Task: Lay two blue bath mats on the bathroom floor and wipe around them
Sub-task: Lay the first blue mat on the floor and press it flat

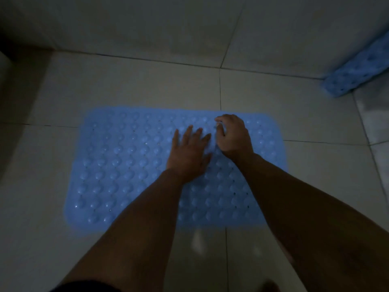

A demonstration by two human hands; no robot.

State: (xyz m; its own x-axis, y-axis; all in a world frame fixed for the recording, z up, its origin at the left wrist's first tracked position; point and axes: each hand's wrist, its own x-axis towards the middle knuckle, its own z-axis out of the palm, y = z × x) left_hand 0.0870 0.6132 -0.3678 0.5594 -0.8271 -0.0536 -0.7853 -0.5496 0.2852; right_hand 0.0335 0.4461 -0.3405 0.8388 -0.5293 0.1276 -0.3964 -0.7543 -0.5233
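Observation:
A blue bath mat (117,165) with rows of raised bumps lies flat on the pale tiled floor (147,85). My left hand (189,152) rests palm down on the mat's middle, fingers spread. My right hand (233,135) is beside it on the mat, fingers curled downward against the surface; whether it pinches anything is unclear in the dim light. A second blue mat (357,70) leans against the wall at the far right, partly cut off by the frame edge.
A tiled wall (147,24) runs along the back, meeting the floor just beyond the mat. A dark corner (12,51) sits at the far left. Bare tiles surround the mat on all sides. The room is dim.

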